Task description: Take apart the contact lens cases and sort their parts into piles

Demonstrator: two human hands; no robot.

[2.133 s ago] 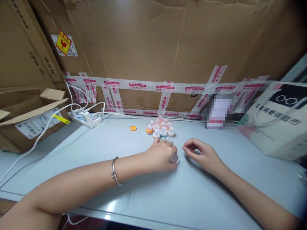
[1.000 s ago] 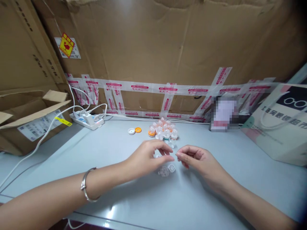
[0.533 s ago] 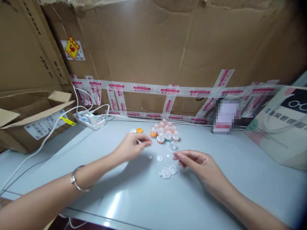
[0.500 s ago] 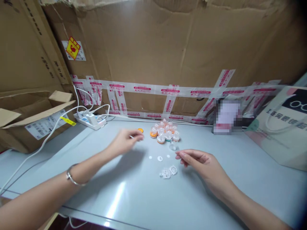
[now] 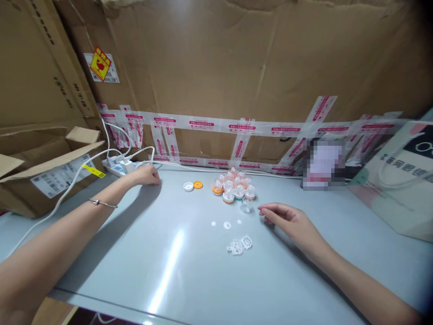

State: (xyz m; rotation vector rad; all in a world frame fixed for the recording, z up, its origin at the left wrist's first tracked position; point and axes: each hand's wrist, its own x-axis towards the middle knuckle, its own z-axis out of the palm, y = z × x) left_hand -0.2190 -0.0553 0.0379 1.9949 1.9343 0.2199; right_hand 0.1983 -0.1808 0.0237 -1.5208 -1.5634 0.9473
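Note:
My left hand (image 5: 148,175) is at the back left of the table, beside the power strip; its fingers are curled, and whatever may be in them is hidden. A white round disc (image 5: 188,186) and an orange round disc (image 5: 198,184) lie to its right, side by side. My right hand (image 5: 282,216) hovers at right with loosely stretched fingers and nothing visible in them. Just left of its fingertips stands a clear cup (image 5: 246,206). Small white discs (image 5: 227,225) and white openwork plastic parts (image 5: 237,246) lie in front of the cup.
A cluster of clear-domed pieces with coloured bases (image 5: 228,195) stands at the back middle. The power strip (image 5: 117,168) with white cables and an open carton (image 5: 50,176) are at left. A blurred-out object (image 5: 323,164) and a printed box (image 5: 399,180) stand at right.
My left hand has moved left and back, away from the orange disc, uncovering the white disc beside it. My right hand stays nearly in place, slightly farther right.

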